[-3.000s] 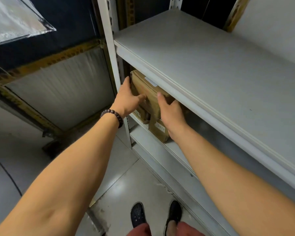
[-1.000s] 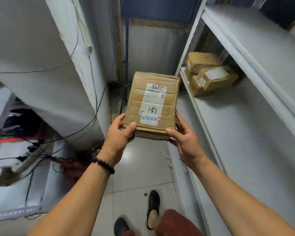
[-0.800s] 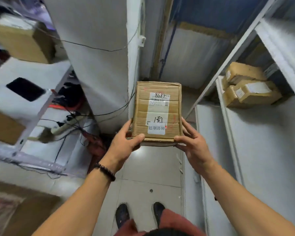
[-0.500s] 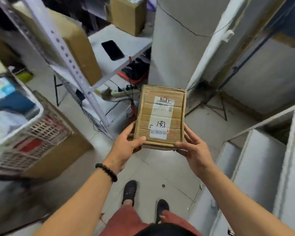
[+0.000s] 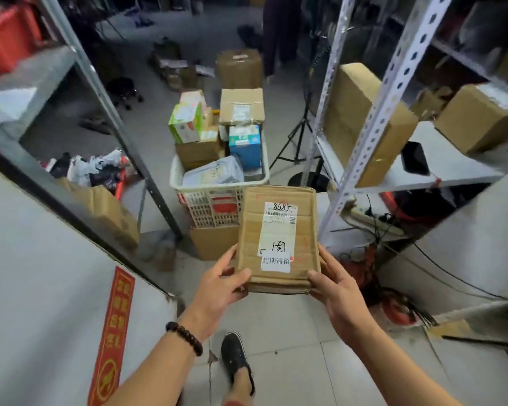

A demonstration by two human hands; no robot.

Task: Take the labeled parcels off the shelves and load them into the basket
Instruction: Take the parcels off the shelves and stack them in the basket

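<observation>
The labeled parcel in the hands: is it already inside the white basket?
No, the left hand and the right hand hold the labeled parcel in the air, short of the basket.

The parcel [image 5: 277, 238] in your grip is tan cardboard with white labels, black handwriting and barcode stripes, and faint red marks. Just beyond it the basket [image 5: 208, 208] is white latticework, holding a green-and-white box [image 5: 185, 123] and a blue box [image 5: 244, 148]. Down to the left of your grip, a red strip [image 5: 112, 332] carries yellow characters; the bracelet [image 5: 184, 337] behind your grip is dark beads.
</observation>
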